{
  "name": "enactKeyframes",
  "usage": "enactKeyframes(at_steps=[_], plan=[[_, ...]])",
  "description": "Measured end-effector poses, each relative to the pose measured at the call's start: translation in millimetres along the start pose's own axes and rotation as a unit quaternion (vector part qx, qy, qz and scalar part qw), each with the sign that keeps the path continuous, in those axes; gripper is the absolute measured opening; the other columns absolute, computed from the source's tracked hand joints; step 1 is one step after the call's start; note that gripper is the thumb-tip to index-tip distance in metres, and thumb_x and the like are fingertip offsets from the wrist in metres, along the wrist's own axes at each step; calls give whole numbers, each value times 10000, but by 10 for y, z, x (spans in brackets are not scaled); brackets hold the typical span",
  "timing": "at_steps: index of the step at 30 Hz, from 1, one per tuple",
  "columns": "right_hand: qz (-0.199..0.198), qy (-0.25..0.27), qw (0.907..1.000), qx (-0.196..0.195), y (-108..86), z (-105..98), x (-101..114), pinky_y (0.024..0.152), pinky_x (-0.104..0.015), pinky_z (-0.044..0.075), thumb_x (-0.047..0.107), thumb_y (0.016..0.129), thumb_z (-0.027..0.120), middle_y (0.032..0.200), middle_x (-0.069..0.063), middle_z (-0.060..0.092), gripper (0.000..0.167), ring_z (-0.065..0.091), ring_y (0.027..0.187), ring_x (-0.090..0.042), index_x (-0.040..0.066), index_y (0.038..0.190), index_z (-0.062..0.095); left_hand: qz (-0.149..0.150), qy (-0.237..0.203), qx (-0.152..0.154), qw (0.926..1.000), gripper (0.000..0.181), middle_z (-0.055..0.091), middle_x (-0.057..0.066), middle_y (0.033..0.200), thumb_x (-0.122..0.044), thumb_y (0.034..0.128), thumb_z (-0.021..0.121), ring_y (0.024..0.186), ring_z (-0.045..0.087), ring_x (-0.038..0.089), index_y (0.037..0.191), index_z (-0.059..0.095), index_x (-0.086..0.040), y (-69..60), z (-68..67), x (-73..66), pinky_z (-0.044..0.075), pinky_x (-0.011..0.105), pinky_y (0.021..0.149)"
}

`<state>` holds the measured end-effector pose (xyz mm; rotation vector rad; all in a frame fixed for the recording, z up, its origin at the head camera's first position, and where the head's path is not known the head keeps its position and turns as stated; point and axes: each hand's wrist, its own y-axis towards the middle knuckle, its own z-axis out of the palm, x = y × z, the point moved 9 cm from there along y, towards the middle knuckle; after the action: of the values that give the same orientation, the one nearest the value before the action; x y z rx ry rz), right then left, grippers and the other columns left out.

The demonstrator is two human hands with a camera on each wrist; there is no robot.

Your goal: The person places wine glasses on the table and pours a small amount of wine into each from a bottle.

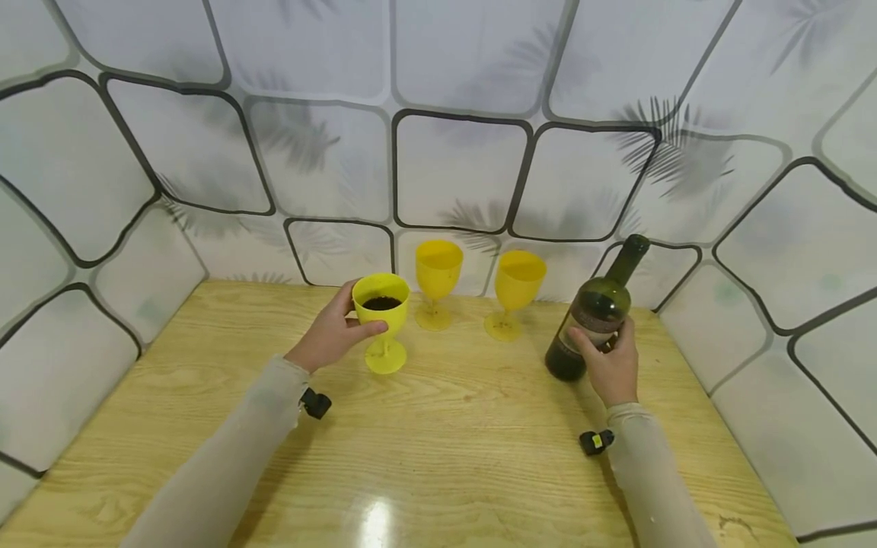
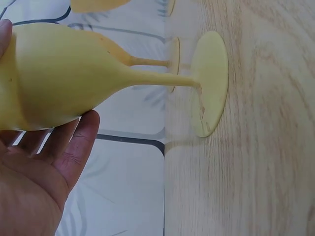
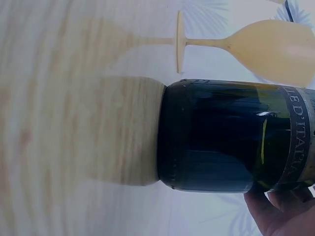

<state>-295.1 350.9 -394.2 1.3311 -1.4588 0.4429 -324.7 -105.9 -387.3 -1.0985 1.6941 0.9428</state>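
On the left, my left hand grips the bowl of a yellow goblet, thumb across its near side. Dark liquid lies in that goblet. The left wrist view shows the goblet's stem and round foot upright at the wood surface. Over on the right, my right hand holds a green glass wine bottle around its label. Dark contents show through the glass in the right wrist view, and the bottle's base meets its reflection on the table.
Two more yellow goblets, one left and one right, stand between my hands near the back wall. Patterned walls enclose the wooden table at the back and both sides. The right-hand goblet stands close to the bottle.
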Motion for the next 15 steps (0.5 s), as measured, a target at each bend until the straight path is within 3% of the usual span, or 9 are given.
enactKeyframes(at_steps=[5,12,15], plan=[[24,14,10000,29,2,0,-2,1012,-414,489,292,944,782,1381,-52,553,720,568,1229,-220,159,1527,382,15,-7,-105,9999,882,480,116,1479,-367,935,786,1180,638,328,1614,254,-184,23,-49,10,554,458,992],[21,-28,10000,-82,15,-24,-22,920,-209,485,269,921,811,1345,-27,597,699,583,1169,-119,177,1508,441,-20,-17,-344,9994,896,468,121,1479,-389,938,780,1217,599,330,1621,240,-180,54,-148,52,539,477,1012],[30,-22,10000,-52,9,-36,-8,922,-198,488,259,919,814,1340,-27,605,698,601,1202,-183,178,1510,450,-20,-49,-496,9988,885,461,102,1480,-395,937,780,1251,560,310,1617,253,-190,69,-193,60,528,488,1019]])
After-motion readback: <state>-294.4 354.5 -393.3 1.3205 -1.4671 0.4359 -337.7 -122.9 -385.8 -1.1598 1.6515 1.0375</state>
